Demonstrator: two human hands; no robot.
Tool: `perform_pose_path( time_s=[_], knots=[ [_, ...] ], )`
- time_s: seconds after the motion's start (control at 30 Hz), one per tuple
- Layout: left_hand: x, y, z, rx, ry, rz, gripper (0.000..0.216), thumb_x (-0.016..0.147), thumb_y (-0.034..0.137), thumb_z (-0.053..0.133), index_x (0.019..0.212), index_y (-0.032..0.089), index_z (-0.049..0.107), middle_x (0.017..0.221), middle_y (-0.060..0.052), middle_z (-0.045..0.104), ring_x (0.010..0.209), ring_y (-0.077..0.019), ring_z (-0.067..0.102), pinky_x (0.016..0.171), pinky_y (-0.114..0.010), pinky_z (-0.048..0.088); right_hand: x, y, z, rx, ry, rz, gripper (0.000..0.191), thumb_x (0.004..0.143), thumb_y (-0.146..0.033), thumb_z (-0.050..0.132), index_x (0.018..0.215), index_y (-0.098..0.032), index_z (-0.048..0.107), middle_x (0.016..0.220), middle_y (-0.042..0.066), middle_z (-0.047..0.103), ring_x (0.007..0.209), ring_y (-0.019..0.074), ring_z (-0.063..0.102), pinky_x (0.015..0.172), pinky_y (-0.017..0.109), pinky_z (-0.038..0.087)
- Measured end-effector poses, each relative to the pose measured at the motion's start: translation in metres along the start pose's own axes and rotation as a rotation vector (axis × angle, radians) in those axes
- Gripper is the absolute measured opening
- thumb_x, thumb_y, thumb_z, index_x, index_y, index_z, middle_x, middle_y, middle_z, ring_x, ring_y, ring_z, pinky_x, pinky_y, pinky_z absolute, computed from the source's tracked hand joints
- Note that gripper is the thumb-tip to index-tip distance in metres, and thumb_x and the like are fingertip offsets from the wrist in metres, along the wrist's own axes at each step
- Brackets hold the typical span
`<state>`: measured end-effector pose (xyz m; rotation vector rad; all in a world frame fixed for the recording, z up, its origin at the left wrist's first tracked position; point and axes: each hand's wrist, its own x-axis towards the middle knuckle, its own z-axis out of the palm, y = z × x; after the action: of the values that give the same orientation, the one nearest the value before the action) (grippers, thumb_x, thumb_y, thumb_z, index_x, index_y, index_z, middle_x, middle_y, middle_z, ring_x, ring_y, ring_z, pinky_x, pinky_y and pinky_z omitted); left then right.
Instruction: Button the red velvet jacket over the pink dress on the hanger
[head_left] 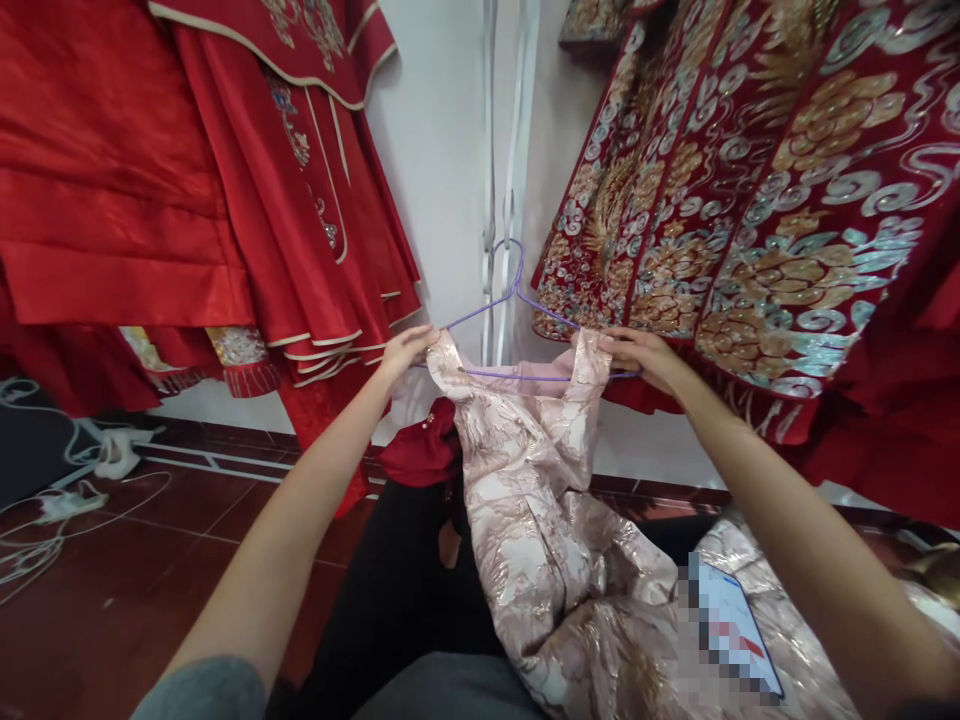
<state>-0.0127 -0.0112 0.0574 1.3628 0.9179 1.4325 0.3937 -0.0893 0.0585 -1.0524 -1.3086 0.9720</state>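
Observation:
A pale pink brocade dress (517, 470) with a metallic pattern hangs from a purple hanger (487, 306) and spreads down over my lap. The hanger's hook rests at a white metal pole. My left hand (405, 355) is closed on the left shoulder strap, near that end of the hanger. On the other side my right hand (646, 356) pinches the right shoulder strap. Both straps lie over the hanger's arms, and its lower bar crosses the neckline. A phone (739, 625) with a lit screen lies on the skirt's folds, partly blurred out.
Red garments (292, 180) hang at the left, and a heavily embroidered red garment (735, 200) hangs at the right. Between them stands the white pole (517, 130). Dark red cloth (424, 447) is beside the dress. White cables (45, 530) lie on the tiled floor (187, 580).

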Motion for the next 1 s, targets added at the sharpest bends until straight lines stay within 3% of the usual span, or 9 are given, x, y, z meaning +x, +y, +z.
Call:
perform_pose_path(
  time_s=[0.1, 0.2, 0.33, 0.43, 0.57, 0.63, 0.73, 0.8, 1.0],
  knots=[
    [-0.017, -0.036, 0.012, -0.241, 0.014, -0.099, 0.046, 0.057, 0.029, 0.082, 0.099, 0.015, 0.068, 0.087, -0.007, 0.072, 0.071, -0.0143, 0.065, 0.070, -0.026, 0.050, -0.012, 0.037, 0.010, 0.195, 0.110, -0.017, 0.028, 0.067, -0.037, 0.075, 0.090, -0.024, 0.066, 0.091, -0.001, 0.072, 0.078, 0.0142, 0.067, 0.069, 0.023, 0.054],
    [-0.041, -0.072, 0.036, -0.346, -0.077, -0.201, 0.035, 0.060, 0.027, 0.081, 0.090, 0.013, 0.068, 0.088, -0.008, 0.072, 0.075, -0.0155, 0.065, 0.073, -0.026, 0.050, -0.023, 0.079, 0.027, 0.135, 0.068, 0.047, 0.029, 0.071, -0.048, 0.069, 0.088, -0.024, 0.068, 0.094, 0.000, 0.072, 0.089, 0.0188, 0.068, 0.080, 0.028, 0.055],
    [-0.069, -0.097, 0.066, -0.382, -0.065, -0.193, 0.031, 0.065, 0.028, 0.078, 0.089, 0.012, 0.066, 0.090, -0.009, 0.071, 0.078, -0.0172, 0.065, 0.077, -0.029, 0.049, -0.030, 0.112, 0.043, 0.019, 0.066, 0.021, 0.039, 0.077, -0.058, 0.060, 0.095, -0.025, 0.068, 0.103, 0.000, 0.071, 0.102, 0.0210, 0.064, 0.096, 0.033, 0.047],
    [-0.077, -0.101, 0.073, -0.291, 0.076, -0.132, 0.031, 0.072, 0.034, 0.072, 0.093, 0.013, 0.063, 0.098, -0.011, 0.070, 0.087, -0.0198, 0.065, 0.083, -0.031, 0.047, -0.031, 0.117, 0.046, -0.074, 0.091, -0.027, 0.045, 0.078, -0.060, 0.057, 0.101, -0.023, 0.067, 0.105, 0.002, 0.071, 0.108, 0.0224, 0.062, 0.100, 0.035, 0.044],
    [-0.077, -0.104, 0.064, 0.095, 0.273, 0.046, 0.033, 0.077, 0.037, 0.066, 0.101, 0.016, 0.060, 0.107, -0.012, 0.068, 0.102, -0.0226, 0.062, 0.091, -0.032, 0.044, -0.028, 0.116, 0.040, -0.169, 0.161, -0.040, 0.053, 0.077, -0.063, 0.054, 0.106, -0.020, 0.067, 0.106, 0.005, 0.071, 0.111, 0.0257, 0.060, 0.099, 0.040, 0.044],
    [-0.076, -0.104, 0.056, 0.277, 0.226, 0.060, 0.030, 0.080, 0.042, 0.060, 0.094, 0.015, 0.063, 0.099, -0.013, 0.069, 0.100, -0.0247, 0.063, 0.088, -0.033, 0.044, -0.027, 0.116, 0.036, -0.220, 0.197, -0.015, 0.055, 0.077, -0.065, 0.054, 0.104, -0.018, 0.068, 0.108, 0.007, 0.070, 0.112, 0.0276, 0.059, 0.099, 0.041, 0.043],
    [-0.076, -0.097, 0.047, 0.480, 0.062, -0.100, 0.047, 0.082, 0.055, 0.049, 0.069, 0.013, 0.064, 0.074, -0.012, 0.069, 0.085, -0.0276, 0.065, 0.079, -0.034, 0.046, -0.029, 0.112, 0.030, -0.263, 0.189, 0.064, 0.056, 0.077, -0.067, 0.051, 0.098, -0.018, 0.070, 0.105, 0.007, 0.071, 0.112, 0.0294, 0.059, 0.099, 0.042, 0.043],
    [-0.077, -0.088, 0.043, 0.525, -0.030, -0.199, 0.054, 0.080, 0.062, 0.047, 0.064, 0.013, 0.064, 0.065, -0.011, 0.068, 0.079, -0.0278, 0.065, 0.077, -0.033, 0.046, -0.032, 0.106, 0.029, -0.271, 0.137, 0.129, 0.056, 0.078, -0.067, 0.050, 0.097, -0.019, 0.071, 0.104, 0.007, 0.071, 0.111, 0.0299, 0.060, 0.099, 0.042, 0.043],
    [-0.080, -0.072, 0.027, 0.366, -0.103, -0.325, 0.060, 0.077, 0.069, 0.047, 0.092, 0.015, 0.069, 0.094, -0.013, 0.072, 0.101, -0.0266, 0.063, 0.088, -0.031, 0.045, -0.046, 0.091, 0.025, -0.076, -0.078, 0.286, 0.049, 0.081, -0.063, 0.050, 0.102, -0.023, 0.069, 0.113, 0.006, 0.068, 0.110, 0.0256, 0.061, 0.100, 0.037, 0.044]
  ],
)
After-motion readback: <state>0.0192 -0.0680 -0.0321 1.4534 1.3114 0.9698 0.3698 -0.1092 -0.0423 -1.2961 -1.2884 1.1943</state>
